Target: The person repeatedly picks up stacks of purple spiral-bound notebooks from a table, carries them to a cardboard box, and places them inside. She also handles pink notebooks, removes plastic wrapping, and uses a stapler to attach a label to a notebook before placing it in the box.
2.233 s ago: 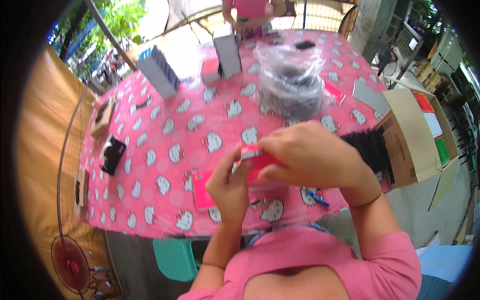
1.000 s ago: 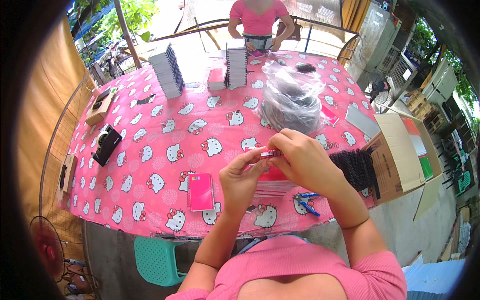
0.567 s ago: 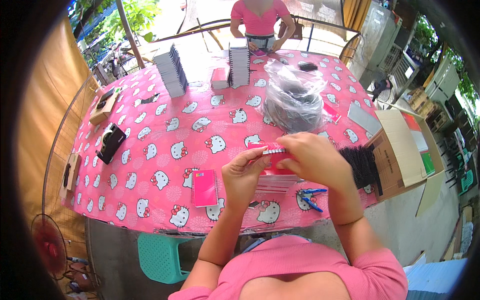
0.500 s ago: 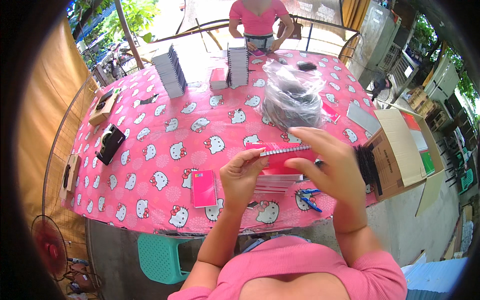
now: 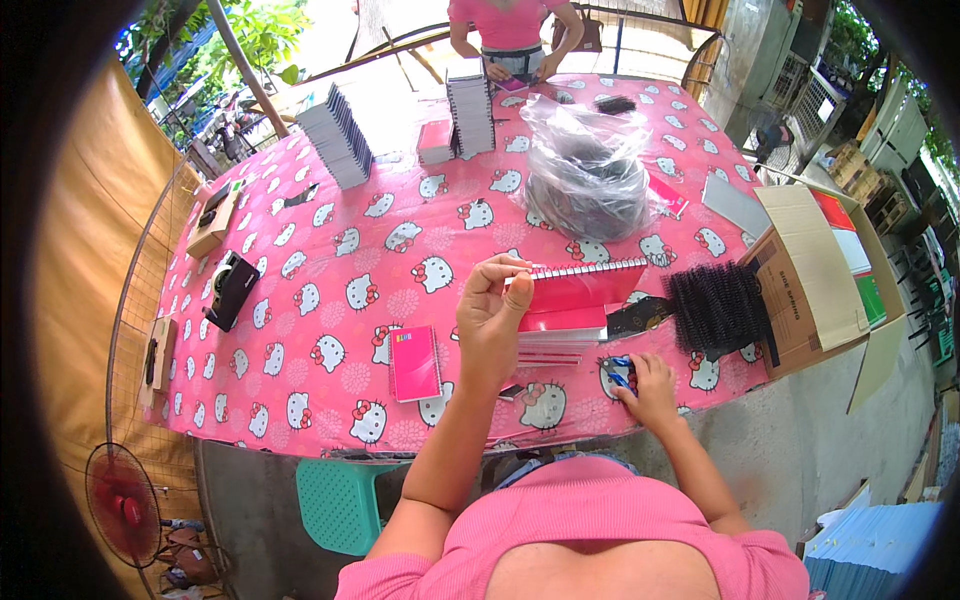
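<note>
My left hand (image 5: 493, 310) pinches one end of a red spiral notebook (image 5: 580, 291), its wire-bound edge up and its cover hanging down. Below it lies a stack of pink and red notebooks (image 5: 560, 353), partly hidden behind the held one. My right hand (image 5: 655, 390) is down on the table near its front edge, thumb and fingers closed round blue-handled pliers (image 5: 621, 371). Left of my left forearm, a single pink spiral notebook (image 5: 415, 363) lies flat on the patterned tablecloth.
Black binding coils (image 5: 715, 308) lie beside an open cardboard box (image 5: 815, 290) at right. A plastic bag with dark contents (image 5: 585, 175) stands mid-table. Tall notebook stacks (image 5: 335, 138) and a co-worker (image 5: 515, 35) are at the far side; a tape dispenser (image 5: 231, 290) sits left.
My right hand has left the notebook and come down onto the pliers. My left hand still holds the notebook, now slightly higher. The head view has shifted a little.
</note>
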### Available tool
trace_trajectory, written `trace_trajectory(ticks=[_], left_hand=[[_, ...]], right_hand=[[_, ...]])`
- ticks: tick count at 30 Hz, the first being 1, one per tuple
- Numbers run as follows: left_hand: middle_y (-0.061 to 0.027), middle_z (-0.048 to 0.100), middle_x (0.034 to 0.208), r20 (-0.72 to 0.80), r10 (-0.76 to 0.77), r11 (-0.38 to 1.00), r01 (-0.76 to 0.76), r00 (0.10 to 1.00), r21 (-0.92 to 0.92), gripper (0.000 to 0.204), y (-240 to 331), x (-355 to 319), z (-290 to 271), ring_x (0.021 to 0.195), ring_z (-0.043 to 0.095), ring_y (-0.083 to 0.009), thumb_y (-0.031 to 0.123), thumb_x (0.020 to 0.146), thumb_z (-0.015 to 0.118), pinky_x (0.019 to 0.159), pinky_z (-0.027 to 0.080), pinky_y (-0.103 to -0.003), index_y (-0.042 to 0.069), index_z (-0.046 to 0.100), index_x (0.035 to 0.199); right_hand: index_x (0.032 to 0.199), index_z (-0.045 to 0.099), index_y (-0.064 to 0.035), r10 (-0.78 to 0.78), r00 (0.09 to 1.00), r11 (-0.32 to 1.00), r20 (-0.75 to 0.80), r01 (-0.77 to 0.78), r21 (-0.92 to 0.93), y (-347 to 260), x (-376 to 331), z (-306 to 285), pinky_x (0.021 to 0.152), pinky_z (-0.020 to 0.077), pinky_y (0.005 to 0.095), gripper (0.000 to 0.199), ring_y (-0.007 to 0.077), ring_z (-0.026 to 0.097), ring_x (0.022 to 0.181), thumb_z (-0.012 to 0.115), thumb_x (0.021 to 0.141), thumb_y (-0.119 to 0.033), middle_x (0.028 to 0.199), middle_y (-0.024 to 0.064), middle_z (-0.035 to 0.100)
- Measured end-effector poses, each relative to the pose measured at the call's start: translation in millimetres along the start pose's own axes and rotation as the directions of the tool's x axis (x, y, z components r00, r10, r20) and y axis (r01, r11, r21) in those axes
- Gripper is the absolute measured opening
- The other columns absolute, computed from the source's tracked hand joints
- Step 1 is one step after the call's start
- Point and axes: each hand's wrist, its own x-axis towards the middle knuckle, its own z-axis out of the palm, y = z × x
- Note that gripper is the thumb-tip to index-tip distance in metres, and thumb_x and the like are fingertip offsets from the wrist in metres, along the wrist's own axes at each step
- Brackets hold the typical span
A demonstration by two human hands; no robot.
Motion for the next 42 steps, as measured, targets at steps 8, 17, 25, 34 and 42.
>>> trace_trajectory(ticks=[8, 17, 25, 34, 42], left_hand=[[-0.0096, 0.062, 0.093, -0.094, 0.071, 0.996, -0.066, 0.993, 0.058, 0.02, 12, 20, 26, 0.082, 0.055, -0.0091, -0.003, 0.076, 0.07, 0.073, 0.045, -0.021, 0.005, 0.053, 0.082], [-0.0135, 0.065, 0.094, 0.209, 0.59, 0.619, -0.603, 0.78, 0.503, 0.017, 20, 77, 45, 0.085, 0.06, -0.012, -0.003, 0.076, 0.07, 0.071, 0.05, -0.024, 0.0, 0.056, 0.085], [-0.009, 0.065, 0.09, 0.045, 0.206, 0.925, -0.209, 0.978, 0.318, 0.025, 35, 89, 49, 0.081, 0.06, -0.0101, -0.006, 0.074, 0.071, 0.071, 0.05, -0.021, -0.005, 0.063, 0.098], [-0.0052, 0.064, 0.082, 0.023, -0.056, 0.991, 0.053, 0.998, 0.12, 0.029, 32, 92, 37, 0.073, 0.059, -0.0075, -0.002, 0.074, 0.072, 0.062, 0.047, -0.018, -0.004, 0.063, 0.101], [-0.0066, 0.064, 0.085, 0.039, -0.153, 0.987, 0.154, 0.988, -0.038, 0.027, 29, 97, 37, 0.074, 0.059, -0.0078, 0.0, 0.075, 0.072, 0.065, 0.047, -0.019, -0.003, 0.064, 0.101]], right_hand=[[0.119, 0.045, -0.0016, 0.163, 0.986, 0.973, -0.04, -0.154, 0.169, 12, -1, -20, 0.088, 0.0365, 0.0424, 0.047, 0.0324, 0.046, 0.102, 0.058, 0.084, -0.031, 0.107, 0.0178, 0.048], [0.113, 0.054, -0.0027, -0.321, 0.796, 0.836, -0.512, 0.493, 0.241, -132, 125, -196, 0.08, 0.0428, 0.0367, 0.042, 0.0305, 0.053, 0.091, 0.067, 0.076, -0.015, 0.098, 0.0151, 0.055], [0.104, 0.054, -0.003, -0.4, 0.675, 0.788, -0.619, 0.599, 0.143, -149, 200, -211, 0.075, 0.0451, 0.0342, 0.037, 0.0253, 0.057, 0.086, 0.071, 0.075, -0.017, 0.095, 0.0115, 0.057], [0.102, 0.052, -0.0027, -0.446, 0.888, 0.739, -0.114, 0.437, 0.513, -160, 234, -224, 0.069, 0.0475, 0.0318, 0.034, 0.0189, 0.06, 0.075, 0.069, 0.073, -0.006, 0.083, 0.0085, 0.06], [0.101, 0.052, -0.0021, -0.512, 0.84, 0.739, -0.179, 0.537, 0.407, -155, 239, -214, 0.07, 0.047, 0.0318, 0.031, 0.0202, 0.062, 0.077, 0.067, 0.075, -0.006, 0.083, 0.0097, 0.062]])
